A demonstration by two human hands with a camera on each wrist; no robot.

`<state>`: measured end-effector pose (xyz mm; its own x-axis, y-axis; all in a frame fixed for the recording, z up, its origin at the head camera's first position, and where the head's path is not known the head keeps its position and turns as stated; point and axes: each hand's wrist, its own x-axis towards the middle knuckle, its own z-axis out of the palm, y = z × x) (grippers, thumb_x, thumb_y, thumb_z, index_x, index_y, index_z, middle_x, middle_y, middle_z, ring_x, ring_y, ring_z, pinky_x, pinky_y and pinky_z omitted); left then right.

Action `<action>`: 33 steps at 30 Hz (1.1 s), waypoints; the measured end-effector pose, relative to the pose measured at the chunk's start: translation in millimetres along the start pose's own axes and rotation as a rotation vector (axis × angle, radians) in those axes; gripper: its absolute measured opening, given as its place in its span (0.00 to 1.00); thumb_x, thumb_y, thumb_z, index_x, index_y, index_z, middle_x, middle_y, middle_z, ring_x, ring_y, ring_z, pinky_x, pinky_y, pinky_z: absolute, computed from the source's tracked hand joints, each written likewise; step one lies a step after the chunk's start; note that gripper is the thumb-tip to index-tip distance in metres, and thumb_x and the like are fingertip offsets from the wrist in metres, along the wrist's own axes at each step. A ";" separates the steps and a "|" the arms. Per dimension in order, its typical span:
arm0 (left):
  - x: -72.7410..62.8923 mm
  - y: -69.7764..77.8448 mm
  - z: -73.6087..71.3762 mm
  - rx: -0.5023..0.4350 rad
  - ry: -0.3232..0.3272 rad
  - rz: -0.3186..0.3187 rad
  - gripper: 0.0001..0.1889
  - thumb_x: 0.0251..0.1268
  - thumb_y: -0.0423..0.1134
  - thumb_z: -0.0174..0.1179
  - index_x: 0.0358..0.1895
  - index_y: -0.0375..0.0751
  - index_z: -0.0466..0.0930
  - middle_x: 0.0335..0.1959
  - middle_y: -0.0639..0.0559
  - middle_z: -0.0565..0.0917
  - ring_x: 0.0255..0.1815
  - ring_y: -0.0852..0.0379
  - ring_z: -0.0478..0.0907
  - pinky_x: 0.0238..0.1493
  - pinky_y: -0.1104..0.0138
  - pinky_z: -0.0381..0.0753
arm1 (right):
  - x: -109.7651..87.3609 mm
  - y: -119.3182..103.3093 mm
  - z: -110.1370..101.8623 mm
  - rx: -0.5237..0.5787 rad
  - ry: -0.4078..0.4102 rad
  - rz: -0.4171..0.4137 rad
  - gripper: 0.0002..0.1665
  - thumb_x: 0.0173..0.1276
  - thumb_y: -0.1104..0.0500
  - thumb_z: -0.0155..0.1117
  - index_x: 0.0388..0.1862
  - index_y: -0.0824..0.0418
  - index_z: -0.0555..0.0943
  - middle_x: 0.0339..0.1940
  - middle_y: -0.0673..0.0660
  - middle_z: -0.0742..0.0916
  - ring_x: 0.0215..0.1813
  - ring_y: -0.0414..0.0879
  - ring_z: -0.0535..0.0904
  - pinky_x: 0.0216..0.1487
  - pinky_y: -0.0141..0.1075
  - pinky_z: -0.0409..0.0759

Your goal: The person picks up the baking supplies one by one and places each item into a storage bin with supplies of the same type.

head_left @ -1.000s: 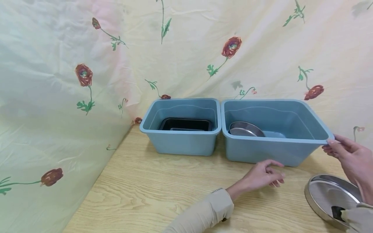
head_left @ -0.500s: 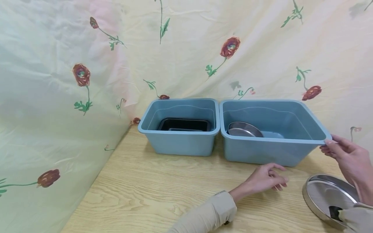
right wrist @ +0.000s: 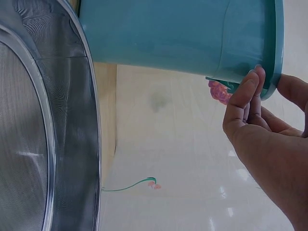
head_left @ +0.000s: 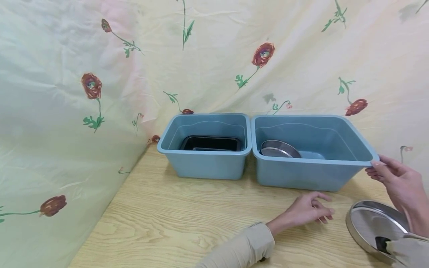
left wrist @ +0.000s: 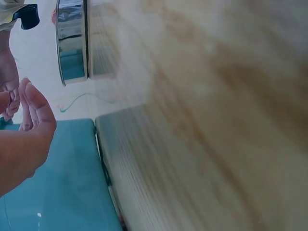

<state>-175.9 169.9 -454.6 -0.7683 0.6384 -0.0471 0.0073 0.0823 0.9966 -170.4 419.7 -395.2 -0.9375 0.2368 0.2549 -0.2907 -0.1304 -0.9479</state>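
Two blue plastic bins stand side by side at the back of the table. My right hand (head_left: 403, 182) pinches the front right corner of the right bin (head_left: 301, 175), thumb on top of the rim and fingers beneath; the right wrist view shows this hold on the bin's rim (right wrist: 278, 48). In front of that bin, my left hand (head_left: 306, 210) hovers low over the table with loosely bent fingers, holding nothing. A round metal pan (head_left: 278, 149) leans inside the right bin. The left bin (head_left: 207, 165) contains a black rectangular pan (head_left: 212, 142).
A larger round metal pan (head_left: 372, 219) lies on the wooden table (head_left: 161, 223) at the right, partly hidden under my right forearm. Floral cloth (head_left: 201, 56) hangs behind and at the left of the table.
My left hand has shifted slightly right and toward me. The whole head view has drifted a little. My right hand keeps its grip on the bin's corner.
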 end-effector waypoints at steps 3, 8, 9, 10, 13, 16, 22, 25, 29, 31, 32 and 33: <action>0.5 -0.2 3.8 0.001 -0.011 0.002 0.17 0.72 0.31 0.65 0.61 0.40 0.80 0.25 0.55 0.87 0.20 0.68 0.80 0.30 0.71 0.85 | 0.2 0.2 -1.0 0.000 -0.001 -0.003 0.18 0.78 0.70 0.59 0.48 0.47 0.88 0.32 0.49 0.90 0.32 0.36 0.86 0.36 0.22 0.81; 1.1 0.2 6.8 0.010 -0.020 0.001 0.16 0.72 0.31 0.65 0.60 0.41 0.80 0.26 0.53 0.88 0.20 0.67 0.80 0.30 0.71 0.85 | 0.9 1.5 -1.4 -0.004 0.001 -0.009 0.18 0.78 0.70 0.59 0.48 0.47 0.88 0.32 0.49 0.90 0.32 0.36 0.86 0.36 0.22 0.82; 1.5 0.3 7.2 0.014 -0.020 0.001 0.16 0.72 0.31 0.65 0.60 0.42 0.80 0.26 0.53 0.88 0.20 0.67 0.80 0.30 0.71 0.85 | 1.0 1.5 -1.4 -0.005 0.001 -0.009 0.18 0.78 0.69 0.59 0.48 0.47 0.88 0.32 0.49 0.90 0.32 0.36 0.86 0.36 0.22 0.82; 1.8 0.6 7.6 0.014 -0.022 -0.001 0.16 0.72 0.31 0.65 0.60 0.42 0.80 0.27 0.52 0.88 0.20 0.66 0.81 0.30 0.71 0.85 | 0.9 1.4 -1.4 -0.012 0.004 -0.008 0.18 0.78 0.69 0.59 0.48 0.47 0.88 0.32 0.49 0.90 0.32 0.36 0.86 0.36 0.22 0.81; 3.3 0.7 9.3 0.014 -0.029 -0.004 0.16 0.72 0.30 0.65 0.60 0.41 0.80 0.27 0.51 0.88 0.20 0.66 0.81 0.30 0.71 0.85 | 1.5 1.5 -1.2 -0.029 0.010 -0.001 0.18 0.78 0.68 0.60 0.48 0.46 0.87 0.32 0.48 0.90 0.32 0.36 0.86 0.36 0.22 0.81; 4.5 0.9 11.8 0.012 -0.039 -0.015 0.16 0.71 0.28 0.64 0.60 0.40 0.80 0.26 0.51 0.88 0.20 0.66 0.80 0.29 0.71 0.85 | 1.6 1.5 -1.5 -0.050 0.014 0.000 0.17 0.78 0.67 0.60 0.48 0.45 0.87 0.32 0.47 0.90 0.32 0.35 0.86 0.35 0.21 0.81; 6.3 2.7 18.6 0.076 -0.053 -0.034 0.17 0.71 0.30 0.66 0.60 0.43 0.81 0.25 0.55 0.86 0.19 0.69 0.80 0.28 0.73 0.84 | 1.0 1.6 -2.9 -0.049 0.006 -0.008 0.18 0.78 0.68 0.59 0.48 0.45 0.87 0.31 0.48 0.90 0.31 0.35 0.86 0.35 0.21 0.81; 7.0 4.0 21.7 0.105 -0.060 -0.041 0.17 0.71 0.31 0.66 0.60 0.44 0.81 0.25 0.56 0.86 0.19 0.69 0.80 0.28 0.73 0.84 | 0.5 1.2 -2.1 -0.055 0.006 -0.009 0.18 0.78 0.68 0.59 0.48 0.45 0.87 0.31 0.48 0.90 0.31 0.35 0.86 0.35 0.21 0.81; 8.4 5.7 23.9 0.127 -0.064 -0.053 0.17 0.71 0.33 0.67 0.60 0.47 0.81 0.25 0.57 0.86 0.19 0.69 0.80 0.28 0.73 0.83 | -0.1 0.4 -0.5 -0.051 0.004 -0.013 0.18 0.78 0.69 0.59 0.48 0.46 0.87 0.31 0.48 0.90 0.32 0.35 0.86 0.36 0.21 0.81; 9.1 5.9 24.6 0.132 -0.063 -0.061 0.17 0.71 0.34 0.67 0.60 0.47 0.81 0.25 0.57 0.86 0.19 0.69 0.80 0.27 0.73 0.83 | -0.1 0.3 -0.3 -0.040 0.001 -0.016 0.19 0.78 0.69 0.58 0.48 0.46 0.87 0.31 0.48 0.90 0.32 0.35 0.86 0.36 0.21 0.81; 9.5 5.9 25.0 0.134 -0.060 -0.065 0.16 0.71 0.34 0.67 0.60 0.48 0.81 0.25 0.58 0.86 0.19 0.69 0.80 0.27 0.73 0.83 | -0.2 0.2 -0.1 -0.034 -0.001 -0.015 0.19 0.78 0.70 0.58 0.48 0.47 0.87 0.31 0.48 0.90 0.32 0.36 0.86 0.36 0.21 0.81; 10.1 5.7 25.2 0.132 -0.058 -0.070 0.16 0.71 0.34 0.67 0.59 0.48 0.81 0.24 0.57 0.86 0.19 0.69 0.80 0.27 0.73 0.83 | -0.4 0.2 0.0 -0.032 -0.001 -0.016 0.19 0.78 0.70 0.58 0.48 0.47 0.87 0.31 0.48 0.90 0.32 0.35 0.86 0.36 0.21 0.81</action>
<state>-167.4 196.1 -451.1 -0.7320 0.6700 -0.1237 0.0419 0.2255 0.9733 -170.0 419.6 -395.5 -0.9331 0.2376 0.2699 -0.2989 -0.0954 -0.9495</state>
